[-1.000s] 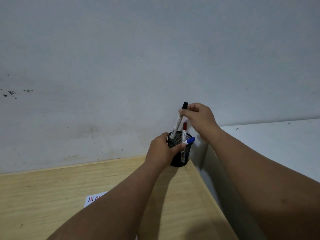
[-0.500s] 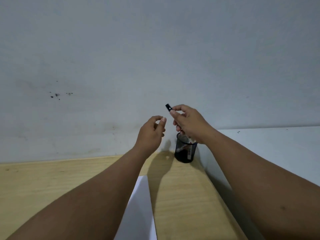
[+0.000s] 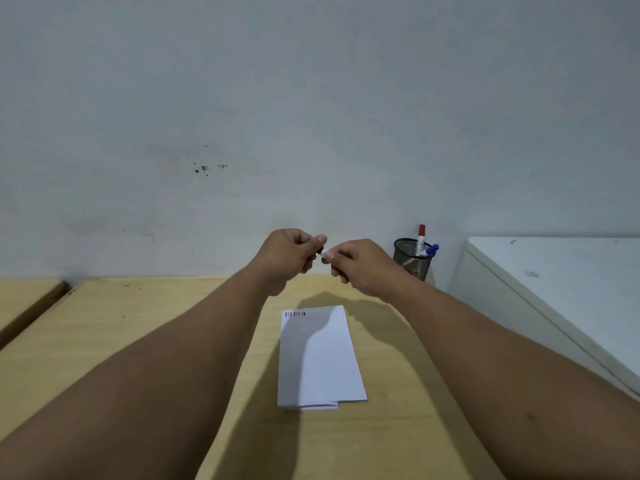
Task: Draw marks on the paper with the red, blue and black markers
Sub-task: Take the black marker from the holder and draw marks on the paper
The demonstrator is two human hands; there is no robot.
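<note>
Head view: left hand (image 3: 289, 252) and right hand (image 3: 360, 265) grips both clenched on black marker (image 3: 322, 252).

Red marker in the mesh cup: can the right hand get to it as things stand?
Probably not right away. The red marker stands clear in the mesh cup, just right of the right hand, nothing between. But that hand and the left hand both grip the black marker.

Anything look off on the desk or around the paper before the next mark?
Nothing serious. The paper lies flat; its folded layers sit slightly uneven at the near edge. Red marker and blue marker are in the cup. Dark specks mark the wall.
</note>
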